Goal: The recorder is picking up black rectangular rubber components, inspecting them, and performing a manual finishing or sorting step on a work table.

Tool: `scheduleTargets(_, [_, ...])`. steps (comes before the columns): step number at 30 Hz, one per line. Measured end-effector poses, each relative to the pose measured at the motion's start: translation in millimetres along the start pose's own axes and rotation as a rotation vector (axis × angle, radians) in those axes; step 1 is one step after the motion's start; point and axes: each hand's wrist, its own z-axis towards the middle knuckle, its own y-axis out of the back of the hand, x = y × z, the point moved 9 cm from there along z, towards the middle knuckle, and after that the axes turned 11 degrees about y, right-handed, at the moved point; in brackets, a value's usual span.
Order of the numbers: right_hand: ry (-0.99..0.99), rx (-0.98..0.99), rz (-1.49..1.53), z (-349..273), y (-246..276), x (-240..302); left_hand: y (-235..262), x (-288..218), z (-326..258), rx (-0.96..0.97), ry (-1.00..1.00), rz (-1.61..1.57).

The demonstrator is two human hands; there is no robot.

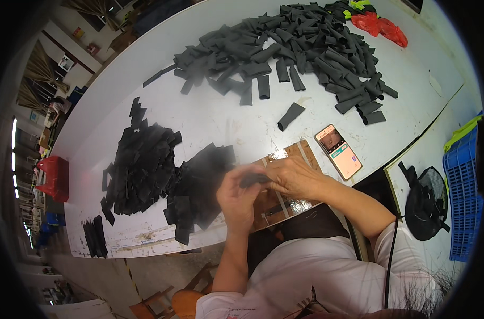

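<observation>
My left hand [237, 194] and my right hand [292, 178] meet over a brown board [271, 210] at the table's near edge. Between them both hands grip a small dark fabric piece [254, 180], its shape mostly covered by my fingers. Left of my left hand lie heaps of flat black fabric pieces [141, 170]. Farther back spreads a big pile of dark grey fabric tubes [305, 42]. One loose fabric tube [291, 116] lies apart from that pile, beyond my right hand.
A lit phone [338, 152] lies right of the board. Red plastic bags [379, 27] are at the far right, and another red bag [54, 178] hangs at the table's left edge. On the right are a black mesh bag [427, 204] and a blue crate [464, 189].
</observation>
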Motion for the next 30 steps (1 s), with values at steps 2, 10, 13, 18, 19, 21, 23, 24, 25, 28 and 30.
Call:
scheduleTargets(2, [0.017,0.06,-0.002,5.4,6.2,4.2,-16.8,-17.0,4.7,0.123,-0.144,0.353])
scheduleTargets(10, [-0.005,-0.039,0.123,-9.1,-19.2,-10.8,-21.3,-17.2,10.4,0.122,-0.083,0.724])
scheduleTargets(13, [0.039,-0.202,0.236,-26.7,-31.4,-25.3,-35.2,-11.7,8.9,0.275,-0.192,0.923])
scheduleTargets(18, [-0.025,-0.081,0.091,-10.4,-15.2,-13.5,-27.2,-20.1,0.3,0.106,-0.158,0.672])
scheduleTargets(19, [-0.061,-0.016,0.032,-8.6,-10.3,-10.3,-18.7,-21.6,-2.9,0.015,-0.126,0.487])
scheduleTargets(21, [-0.056,-0.021,0.046,-4.4,-2.1,-5.2,-15.3,-25.8,-4.5,0.026,-0.188,0.456])
scheduleTargets(23, [-0.051,-0.021,0.061,3.1,9.1,2.5,-13.2,-32.4,-7.5,0.031,-0.249,0.422])
scheduleTargets(24, [-0.034,0.036,0.022,9.3,13.5,9.9,-8.1,-33.5,-7.2,0.035,-0.21,0.208])
scheduleTargets(25, [-0.017,0.091,-0.018,12.5,13.9,13.4,-3.2,-34.2,-6.0,0.04,-0.171,-0.004])
scheduleTargets(28, [-0.063,0.201,-0.075,10.9,3.3,5.7,14.0,-22.8,-4.2,0.061,-0.07,-0.301])
scheduleTargets(30, [-0.09,0.171,-0.005,-1.3,-18.1,-9.3,16.6,-6.3,-3.1,0.018,0.004,-0.206])
